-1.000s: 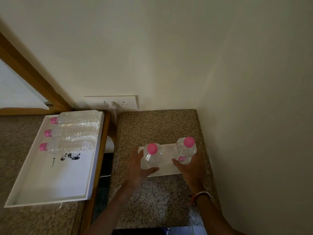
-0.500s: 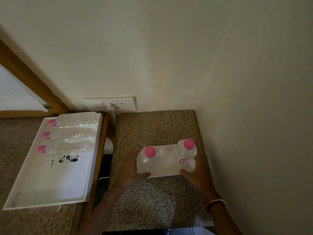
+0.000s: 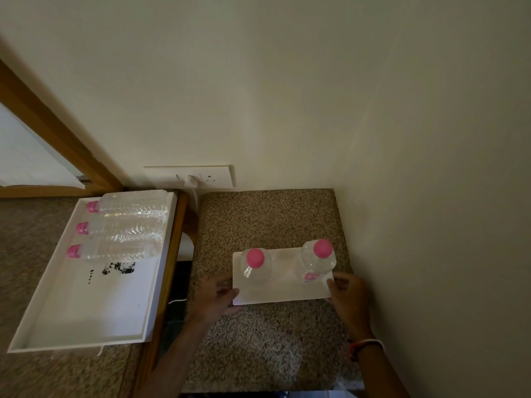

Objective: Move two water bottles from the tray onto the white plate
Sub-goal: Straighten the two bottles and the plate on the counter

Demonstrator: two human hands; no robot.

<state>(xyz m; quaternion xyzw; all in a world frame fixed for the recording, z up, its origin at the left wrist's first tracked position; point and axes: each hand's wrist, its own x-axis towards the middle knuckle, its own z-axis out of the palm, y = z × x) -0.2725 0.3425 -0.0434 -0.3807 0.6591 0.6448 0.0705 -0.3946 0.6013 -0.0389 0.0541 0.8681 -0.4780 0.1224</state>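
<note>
Off the 2 upright water bottles [image 3: 257, 268] now, the left hand [image 3: 215, 297] pinches the white plate [image 3: 284, 288] at its near corner; the right hand [image 3: 349, 297] sits at the plate's edge, hold unclear. The bottles seem light and crushable: grasp mid-body.

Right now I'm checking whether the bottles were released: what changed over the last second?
The left hand and right hand let go of the two clear plastic, pink-capped water bottles and drew back to the near corners of the white rectangular plate. Unchanged: both bottles upright on the plate; three like bottles lying in the white tray.
</note>
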